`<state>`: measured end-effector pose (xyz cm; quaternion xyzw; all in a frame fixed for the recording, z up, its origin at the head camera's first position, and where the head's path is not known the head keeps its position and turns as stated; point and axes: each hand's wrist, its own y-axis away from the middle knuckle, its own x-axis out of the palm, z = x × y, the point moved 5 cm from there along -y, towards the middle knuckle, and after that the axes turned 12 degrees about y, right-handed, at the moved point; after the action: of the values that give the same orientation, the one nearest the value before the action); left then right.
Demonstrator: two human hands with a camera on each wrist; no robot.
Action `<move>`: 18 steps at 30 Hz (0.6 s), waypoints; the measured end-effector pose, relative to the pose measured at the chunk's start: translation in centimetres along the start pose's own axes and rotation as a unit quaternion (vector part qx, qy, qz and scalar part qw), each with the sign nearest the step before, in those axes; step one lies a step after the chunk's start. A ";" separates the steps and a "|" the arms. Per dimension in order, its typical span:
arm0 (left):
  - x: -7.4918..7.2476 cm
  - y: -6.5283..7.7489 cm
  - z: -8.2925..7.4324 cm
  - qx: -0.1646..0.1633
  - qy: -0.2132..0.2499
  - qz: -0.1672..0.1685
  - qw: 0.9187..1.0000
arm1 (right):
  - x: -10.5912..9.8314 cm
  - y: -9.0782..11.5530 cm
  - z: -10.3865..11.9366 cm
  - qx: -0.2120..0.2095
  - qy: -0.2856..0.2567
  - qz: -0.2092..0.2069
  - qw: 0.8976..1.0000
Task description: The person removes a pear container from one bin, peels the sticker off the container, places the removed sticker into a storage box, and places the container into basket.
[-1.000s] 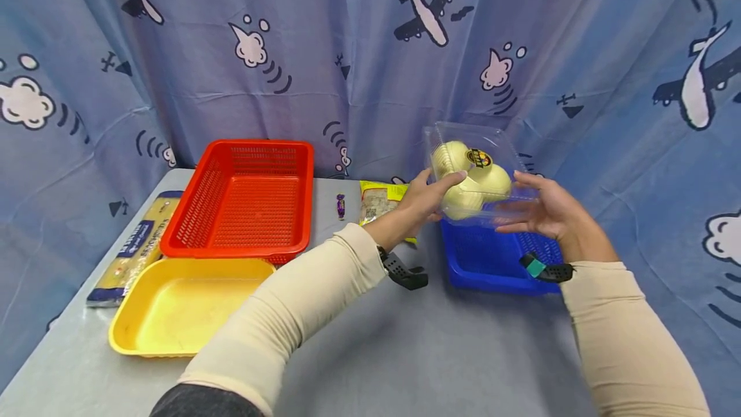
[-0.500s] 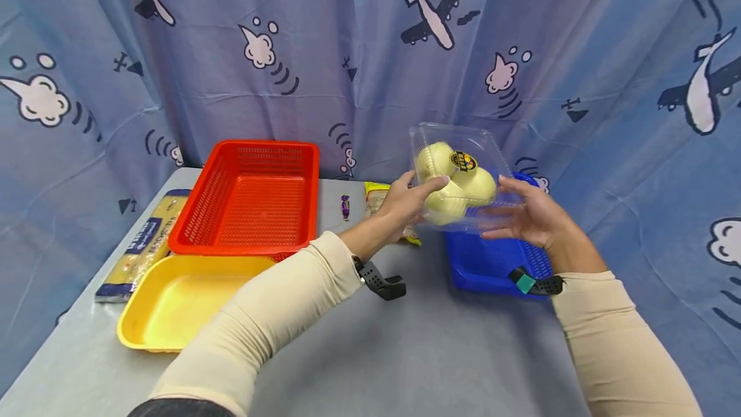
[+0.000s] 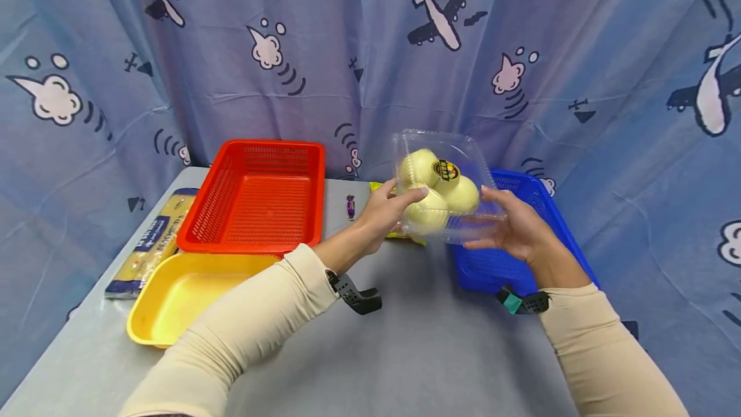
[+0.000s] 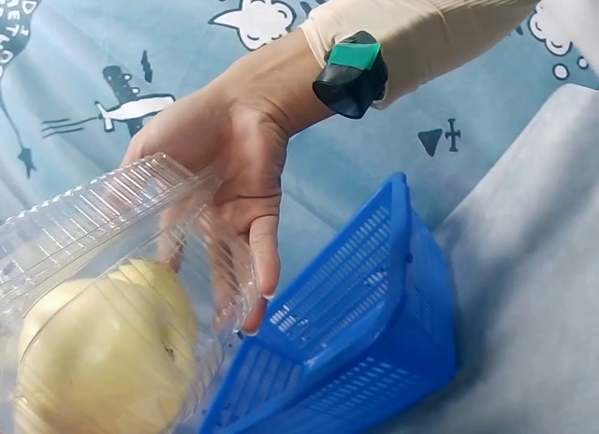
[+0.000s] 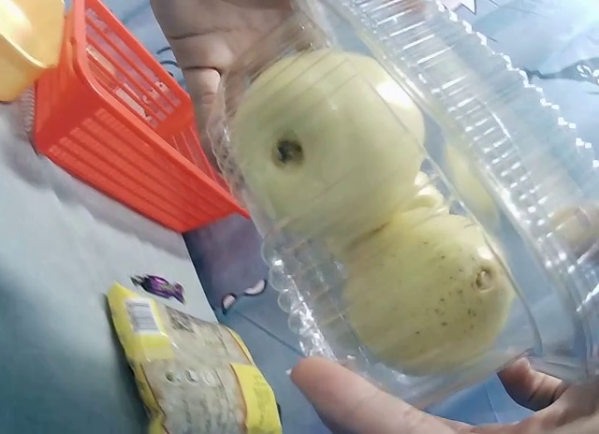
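A clear plastic clamshell box [image 3: 477, 163] of three round, pale yellow fruits [image 3: 427, 210] is held in the air between both hands, tilted. A dark round sticker [image 3: 446, 170] shows on its lid. My left hand [image 3: 376, 219] grips the box's left side, thumb over the top. My right hand [image 3: 515, 227] holds its right edge, thumb on the upper side and fingers below. Seen from the left wrist, the right hand's fingers show through the plastic. The right wrist view shows two fruits [image 5: 328, 144] close up, with a dark spot on one.
A blue basket [image 3: 492, 269] stands below the right hand. Left lie a red basket [image 3: 249, 211], a yellow tray [image 3: 185, 295] and a long yellow-and-blue packet [image 3: 153, 237]. A purple-wrapped candy [image 3: 350, 207] and a yellow food bag [image 5: 201, 368] lie mid-table. A curtain [image 3: 347, 50] hangs behind.
Both hands have carried the fruit box to the left and slightly down, away from over the blue basket. More of the basket's right side shows. The grip stays the same.
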<state>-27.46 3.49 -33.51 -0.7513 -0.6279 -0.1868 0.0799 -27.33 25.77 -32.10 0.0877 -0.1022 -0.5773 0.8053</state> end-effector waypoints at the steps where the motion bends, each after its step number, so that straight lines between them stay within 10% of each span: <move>1: -0.2 0.2 0.0 0.001 -0.001 0.000 1.000 | 0.3 0.1 -0.1 -0.001 0.003 -0.001 1.000; 18: -3.7 3.5 1.4 0.004 0.031 0.026 0.999 | 4.0 0.6 -3.0 -0.029 0.115 -0.052 0.992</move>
<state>-24.35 -0.08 -35.81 -0.7606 -0.6064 -0.2056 0.1072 -24.74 22.22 -34.62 0.1352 0.0125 -0.6074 0.7827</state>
